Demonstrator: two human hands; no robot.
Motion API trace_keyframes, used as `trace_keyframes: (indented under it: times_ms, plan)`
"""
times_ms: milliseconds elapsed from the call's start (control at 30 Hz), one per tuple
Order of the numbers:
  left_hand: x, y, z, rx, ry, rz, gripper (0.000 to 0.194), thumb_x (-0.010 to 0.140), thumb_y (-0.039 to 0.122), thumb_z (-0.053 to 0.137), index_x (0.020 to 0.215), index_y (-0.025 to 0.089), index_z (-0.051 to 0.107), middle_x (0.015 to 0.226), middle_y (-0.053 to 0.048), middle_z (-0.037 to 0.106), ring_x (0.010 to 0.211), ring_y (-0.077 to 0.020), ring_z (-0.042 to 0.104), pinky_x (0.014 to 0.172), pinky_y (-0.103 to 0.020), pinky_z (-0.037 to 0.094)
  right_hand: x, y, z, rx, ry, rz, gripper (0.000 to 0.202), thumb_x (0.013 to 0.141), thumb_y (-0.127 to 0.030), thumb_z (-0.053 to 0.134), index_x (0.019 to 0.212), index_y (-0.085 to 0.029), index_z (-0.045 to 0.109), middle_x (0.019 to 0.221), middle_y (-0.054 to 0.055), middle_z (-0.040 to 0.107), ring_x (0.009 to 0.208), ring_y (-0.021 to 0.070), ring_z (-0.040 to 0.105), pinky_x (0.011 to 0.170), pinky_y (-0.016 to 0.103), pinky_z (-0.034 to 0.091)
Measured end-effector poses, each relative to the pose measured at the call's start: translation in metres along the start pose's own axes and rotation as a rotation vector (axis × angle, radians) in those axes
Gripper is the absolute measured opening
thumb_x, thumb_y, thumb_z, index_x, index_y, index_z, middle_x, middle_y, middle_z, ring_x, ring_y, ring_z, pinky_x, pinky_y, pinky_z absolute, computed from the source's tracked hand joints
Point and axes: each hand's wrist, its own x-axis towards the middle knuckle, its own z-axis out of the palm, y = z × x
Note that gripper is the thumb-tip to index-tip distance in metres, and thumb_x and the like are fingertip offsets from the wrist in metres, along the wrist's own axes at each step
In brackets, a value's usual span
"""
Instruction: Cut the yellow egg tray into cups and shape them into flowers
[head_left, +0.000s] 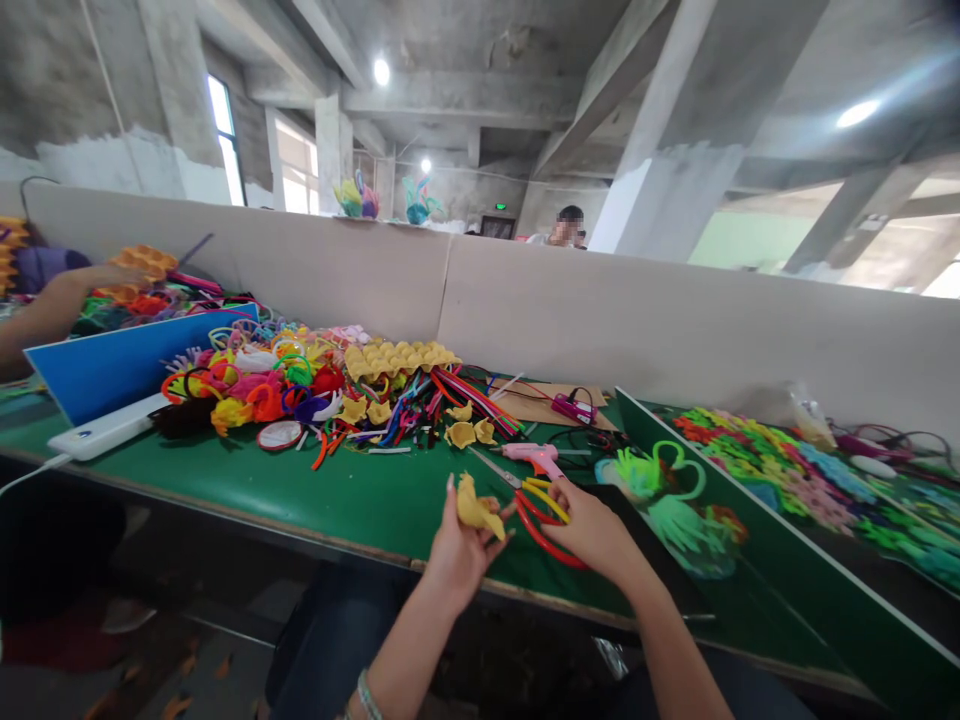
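Note:
My left hand (466, 548) grips a yellow egg-carton cup (477, 508), holding it above the table's front edge. Scissors (516, 482) with red and yellow handles are in my right hand (596, 528); their blades point up and left, beyond the cup and apart from it. Just behind the scissors lies a pink glue gun (534, 458). Several cut carton cups (460, 434) rest farther back. A larger yellow egg carton (401, 358) leans on the heap behind them.
Colourful pipe cleaners (409, 410) pile up along the back. A blue divider (142, 352) and white power strip (112, 425) stand left, near another person's arm (52, 310). On the right are green pipe-cleaner pieces (679, 510), a dark board (660, 560) and a green divider (787, 540).

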Motion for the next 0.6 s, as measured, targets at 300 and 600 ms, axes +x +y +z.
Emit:
trace_keyframes:
  times_ms: [300, 600]
  plan:
    - [-0.019, -0.054, 0.0, 0.156, -0.261, -0.298, 0.056, 0.079, 0.06, 0.031, 0.072, 0.013, 0.06, 0.075, -0.006, 0.06, 0.084, -0.0233, 0.062, 0.079, -0.04, 0.044, 0.002, 0.016, -0.002, 0.147, 0.192, 0.07, 0.025, 0.066, -0.033, 0.055, 0.087, -0.021, 0.049, 0.083, 0.004, 0.063, 0.075, 0.0202, 0.06, 0.062, 0.027, 0.041]
    - [0.006, 0.027, 0.005, 0.298, -0.153, 0.144, 0.048, 0.082, 0.051, 0.035, 0.086, 0.01, 0.06, 0.079, -0.008, 0.064, 0.061, -0.0168, 0.064, 0.062, -0.027, 0.049, 0.004, -0.001, 0.014, 0.101, 0.528, -0.065, 0.027, 0.075, -0.041, 0.045, 0.092, -0.02, 0.046, 0.095, 0.01, 0.058, 0.085, 0.0228, 0.058, 0.065, 0.03, 0.044]
